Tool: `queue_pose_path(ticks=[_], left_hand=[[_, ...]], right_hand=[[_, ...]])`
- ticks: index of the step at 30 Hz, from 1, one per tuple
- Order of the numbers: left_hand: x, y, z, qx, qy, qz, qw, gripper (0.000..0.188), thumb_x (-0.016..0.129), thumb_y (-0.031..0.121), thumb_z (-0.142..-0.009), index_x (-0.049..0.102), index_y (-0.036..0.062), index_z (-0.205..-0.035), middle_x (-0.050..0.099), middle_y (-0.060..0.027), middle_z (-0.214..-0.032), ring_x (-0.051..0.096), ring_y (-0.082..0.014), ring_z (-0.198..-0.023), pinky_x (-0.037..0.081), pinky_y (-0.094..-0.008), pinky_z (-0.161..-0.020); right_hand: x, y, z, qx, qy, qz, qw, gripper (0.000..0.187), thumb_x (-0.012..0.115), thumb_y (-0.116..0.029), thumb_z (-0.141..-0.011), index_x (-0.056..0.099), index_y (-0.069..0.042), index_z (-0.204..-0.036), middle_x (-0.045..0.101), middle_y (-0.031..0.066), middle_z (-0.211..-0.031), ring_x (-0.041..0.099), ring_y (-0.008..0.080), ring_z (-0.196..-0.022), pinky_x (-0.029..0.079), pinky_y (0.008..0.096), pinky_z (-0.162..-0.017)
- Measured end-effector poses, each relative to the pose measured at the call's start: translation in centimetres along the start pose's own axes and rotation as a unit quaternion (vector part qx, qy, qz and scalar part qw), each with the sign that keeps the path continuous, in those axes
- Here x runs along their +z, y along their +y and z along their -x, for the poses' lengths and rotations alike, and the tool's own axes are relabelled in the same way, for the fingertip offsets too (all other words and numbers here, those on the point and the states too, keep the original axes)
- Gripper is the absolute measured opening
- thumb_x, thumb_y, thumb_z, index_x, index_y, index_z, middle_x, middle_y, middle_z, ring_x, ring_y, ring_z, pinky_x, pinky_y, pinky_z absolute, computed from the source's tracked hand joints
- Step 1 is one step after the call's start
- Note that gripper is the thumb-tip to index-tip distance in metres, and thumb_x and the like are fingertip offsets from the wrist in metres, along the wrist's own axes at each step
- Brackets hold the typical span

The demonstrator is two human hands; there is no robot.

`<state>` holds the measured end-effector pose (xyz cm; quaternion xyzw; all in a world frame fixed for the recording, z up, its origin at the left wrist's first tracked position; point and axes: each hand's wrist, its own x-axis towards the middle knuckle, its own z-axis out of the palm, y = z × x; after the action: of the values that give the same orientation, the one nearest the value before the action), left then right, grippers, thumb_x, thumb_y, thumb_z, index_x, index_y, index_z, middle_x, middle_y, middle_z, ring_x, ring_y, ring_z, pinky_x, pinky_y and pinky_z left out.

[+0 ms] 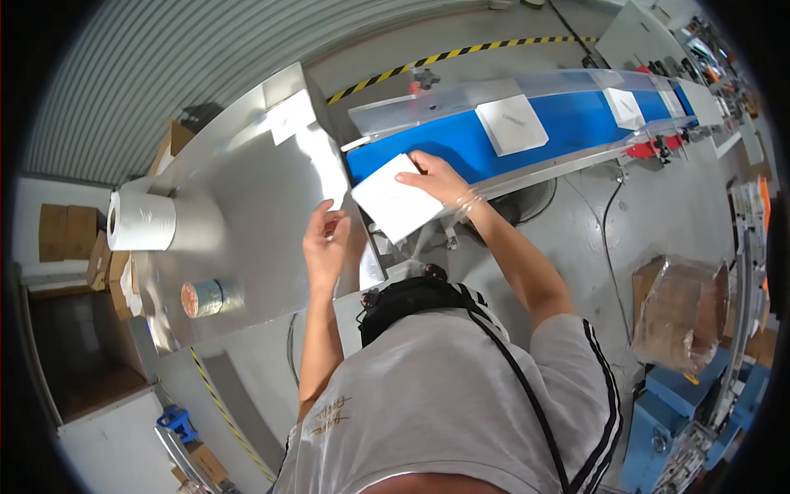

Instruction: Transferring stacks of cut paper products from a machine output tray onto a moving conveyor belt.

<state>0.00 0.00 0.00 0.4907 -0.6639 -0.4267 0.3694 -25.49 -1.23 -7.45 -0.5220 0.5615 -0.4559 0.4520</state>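
My right hand grips a flat white square box by its upper right edge, thumb on top. The box is tilted over the near end of a blue conveyor belt. My left hand hovers over the right side of a shiny metal table, a short way left of the box. Its fingers are loosely bent and apart, with nothing in them. Farther along the belt lie another white box and a smaller-looking white box.
On the table stand a large white roll, a small roll of tape and, at its far corner, a white piece. Clear guard rails flank the belt. A plastic-wrapped carton sits at the right; cardboard boxes are at the left.
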Motion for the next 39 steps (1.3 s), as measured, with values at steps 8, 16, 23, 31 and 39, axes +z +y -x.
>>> queue_pose_path(ticks=[8, 16, 23, 31, 39], left_hand=[[0.3, -6.4, 0.5, -0.089, 0.019, 0.002, 0.996, 0.032, 0.059, 0.005, -0.086, 0.054, -0.0007, -0.117, 0.064, -0.0087, -0.088, 0.059, -0.0115, -0.075, 0.049, -0.0248, -0.066], [1.3, -7.4, 0.2, -0.076, 0.046, 0.07, 0.994, 0.026, 0.054, 0.003, -0.089, 0.055, -0.0034, -0.115, 0.059, -0.0025, -0.078, 0.052, -0.006, -0.064, 0.043, -0.0196, -0.056], [1.0, -7.0, 1.3, -0.054, 0.031, 0.169, 0.984, 0.023, 0.053, 0.003, -0.091, 0.054, -0.0023, -0.113, 0.057, -0.0007, -0.075, 0.049, -0.0054, -0.063, 0.041, -0.0188, -0.056], [0.0, -11.0, 0.8, -0.013, -0.13, 0.212, 0.968, 0.023, 0.052, 0.007, -0.093, 0.053, -0.0017, -0.114, 0.057, 0.0008, -0.077, 0.051, -0.0052, -0.065, 0.042, -0.0192, -0.059], [-1.8, -10.1, 1.1, 0.161, -0.183, 0.02, 0.97, 0.012, 0.061, 0.012, -0.085, 0.065, 0.0026, -0.092, 0.063, -0.0053, -0.068, 0.055, -0.0111, -0.057, 0.045, -0.0259, -0.057]], right_hand=[[-9.4, 1.0, -2.5, 0.057, 0.155, 0.193, 0.967, 0.04, 0.068, -0.038, -0.08, 0.066, -0.002, -0.097, 0.068, 0.0087, -0.081, 0.061, 0.014, -0.068, 0.047, 0.027, -0.062], [-17.9, 2.6, 5.1, -0.04, 0.472, 0.211, 0.855, 0.05, 0.065, -0.036, -0.084, 0.055, 0.001, -0.116, 0.064, 0.0159, -0.095, 0.062, 0.0241, -0.083, 0.049, 0.0318, -0.076], [-8.5, 14.9, 18.4, 0.169, 0.487, 0.094, 0.852, 0.03, 0.051, -0.03, -0.091, 0.056, -0.001, -0.091, 0.06, 0.0141, -0.075, 0.057, 0.0227, -0.068, 0.047, 0.0357, -0.064], [14.3, 27.6, 25.1, 0.249, -0.185, 0.274, 0.91, 0.035, 0.053, -0.034, -0.082, 0.066, -0.007, -0.1, 0.067, 0.0128, -0.097, 0.065, 0.0286, -0.086, 0.051, 0.0414, -0.074], [20.1, 24.8, 30.6, 0.463, 0.286, 0.06, 0.837, 0.037, 0.048, -0.034, -0.081, 0.066, -0.002, -0.089, 0.067, 0.0146, -0.08, 0.066, 0.0267, -0.076, 0.049, 0.0402, -0.073]])
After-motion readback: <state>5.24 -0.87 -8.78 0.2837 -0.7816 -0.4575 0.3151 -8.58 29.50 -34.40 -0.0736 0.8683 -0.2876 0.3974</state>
